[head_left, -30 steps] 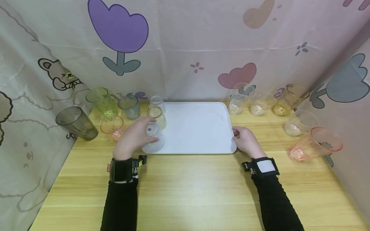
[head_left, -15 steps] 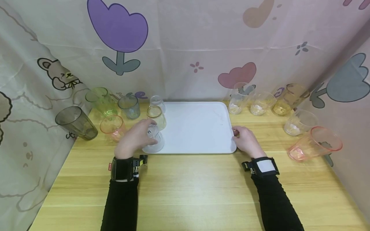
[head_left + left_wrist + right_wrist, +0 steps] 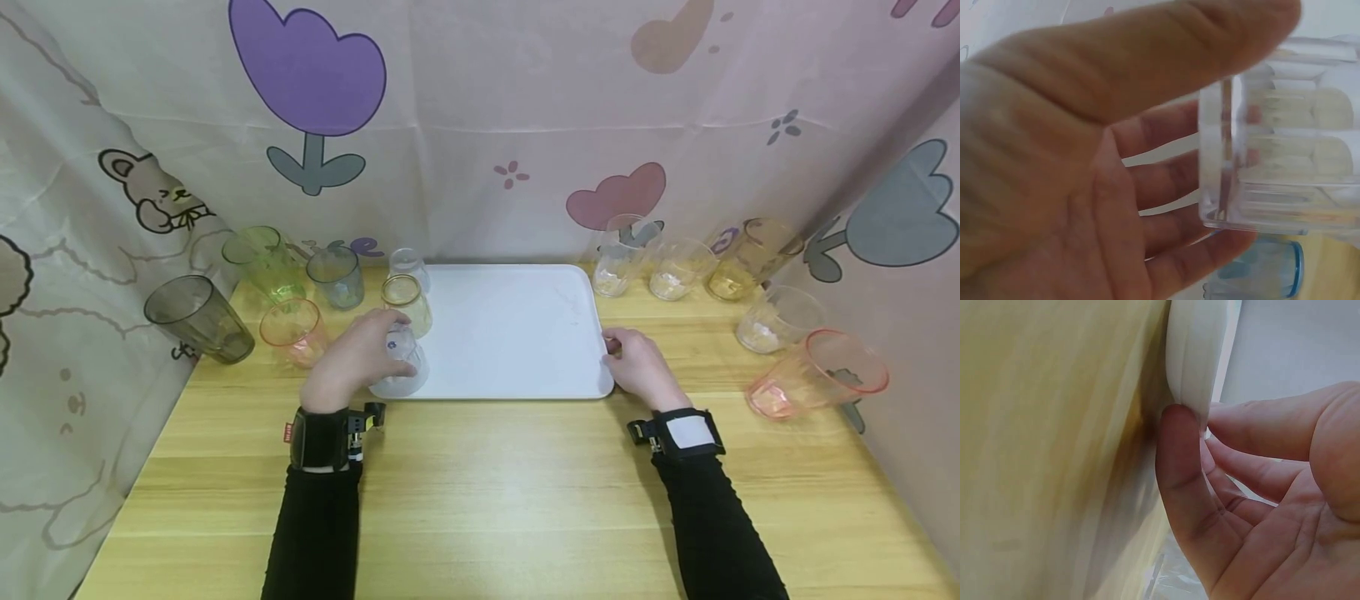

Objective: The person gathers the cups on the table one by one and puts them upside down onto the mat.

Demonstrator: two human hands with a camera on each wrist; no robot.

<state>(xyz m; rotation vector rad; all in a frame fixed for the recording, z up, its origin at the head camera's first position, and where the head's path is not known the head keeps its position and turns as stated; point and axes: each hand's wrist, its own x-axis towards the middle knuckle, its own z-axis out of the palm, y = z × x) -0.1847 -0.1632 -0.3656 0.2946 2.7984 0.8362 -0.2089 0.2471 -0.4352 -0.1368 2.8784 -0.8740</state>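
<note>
My left hand [image 3: 358, 357] grips a clear glass [image 3: 402, 377] that stands upside down on the front left corner of a white tray [image 3: 517, 333]. In the left wrist view the thumb and fingers of that hand [image 3: 1085, 187] wrap the ribbed glass [image 3: 1285, 156]. Behind it on the tray stand a yellow glass [image 3: 407, 302] and a small clear glass [image 3: 408, 265]. At the tray's front right corner my right hand [image 3: 637, 367] holds the rim. The right wrist view shows this hand [image 3: 1260, 506] pinching the tray's rounded edge [image 3: 1194, 350].
Left of the tray on the wooden table [image 3: 495, 492] are green [image 3: 264, 262], grey-blue [image 3: 336, 277], dark grey [image 3: 198, 319] and pink [image 3: 292, 332] glasses. On the right are several clear ones, an amber glass [image 3: 750, 257] and a pink glass [image 3: 821, 373]. Flowered curtains close in three sides.
My left hand has shifted slightly with the clear glass at the tray's front left corner. The right hand has stayed on the tray's rim.
</note>
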